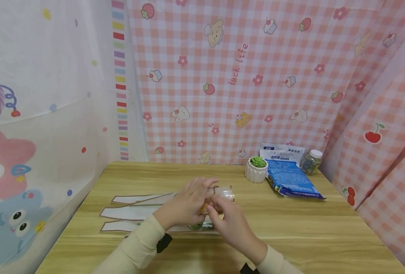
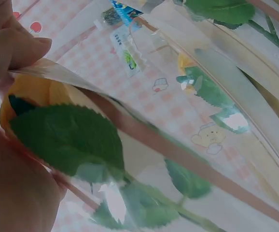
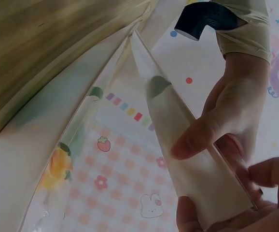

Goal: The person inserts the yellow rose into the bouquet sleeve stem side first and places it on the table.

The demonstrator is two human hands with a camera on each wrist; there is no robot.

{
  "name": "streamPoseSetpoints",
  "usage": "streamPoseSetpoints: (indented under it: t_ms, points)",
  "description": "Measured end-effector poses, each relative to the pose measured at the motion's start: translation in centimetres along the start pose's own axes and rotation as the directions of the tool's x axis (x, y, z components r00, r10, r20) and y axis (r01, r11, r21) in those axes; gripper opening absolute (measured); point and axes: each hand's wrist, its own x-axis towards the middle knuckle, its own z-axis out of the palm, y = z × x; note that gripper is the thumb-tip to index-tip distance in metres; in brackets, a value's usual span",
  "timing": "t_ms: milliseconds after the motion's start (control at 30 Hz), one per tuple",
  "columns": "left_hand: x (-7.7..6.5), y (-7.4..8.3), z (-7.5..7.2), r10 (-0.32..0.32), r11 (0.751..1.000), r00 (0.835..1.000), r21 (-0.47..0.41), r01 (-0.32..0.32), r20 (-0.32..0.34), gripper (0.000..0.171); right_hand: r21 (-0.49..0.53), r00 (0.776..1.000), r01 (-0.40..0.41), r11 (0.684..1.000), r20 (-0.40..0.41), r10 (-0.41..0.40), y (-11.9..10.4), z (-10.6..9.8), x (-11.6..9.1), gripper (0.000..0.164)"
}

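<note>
An artificial rose, orange-yellow (image 2: 38, 94) with green leaves (image 2: 72, 140), lies inside a clear, brown-edged flower sleeve with a white back (image 3: 173, 125). My left hand (image 1: 188, 201) grips this wrapped rose near its bloom end, thumb across the white back in the right wrist view. Close beside it, my right hand (image 1: 234, 224) pinches the sleeve's wide end between thumb and fingers. The hands cover most of the bloom in the head view. Other wrapped flowers lie under and beside the hands, narrow white sleeve ends (image 1: 127, 214) pointing left; one yellow bloom (image 3: 57, 166) shows through its sleeve.
At the back right of the wooden table (image 1: 291, 236) stand a white pot with a green succulent (image 1: 256, 173), a blue packet (image 1: 289, 177), a white pouch (image 1: 281, 151) and a lidded jar (image 1: 312, 163). Printed cloth (image 1: 195, 57) hangs behind and at the sides.
</note>
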Motion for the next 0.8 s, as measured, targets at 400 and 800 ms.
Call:
streamPoseSetpoints:
  t_ms: [400,800]
  points:
    - [-1.2,-2.7,0.4,-0.091,0.996,0.996,0.021,0.09,0.006,0.118,0.181,0.951,-0.306,0.935,0.007,0.31,1.0,-0.8,0.9,0.024]
    - [-3.5,-8.6,-1.2,-0.241,0.969,0.97,0.046,0.241,-0.009,0.099,0.423,0.911,-0.378,0.823,0.014,0.411,4.8,-3.7,3.2,0.028]
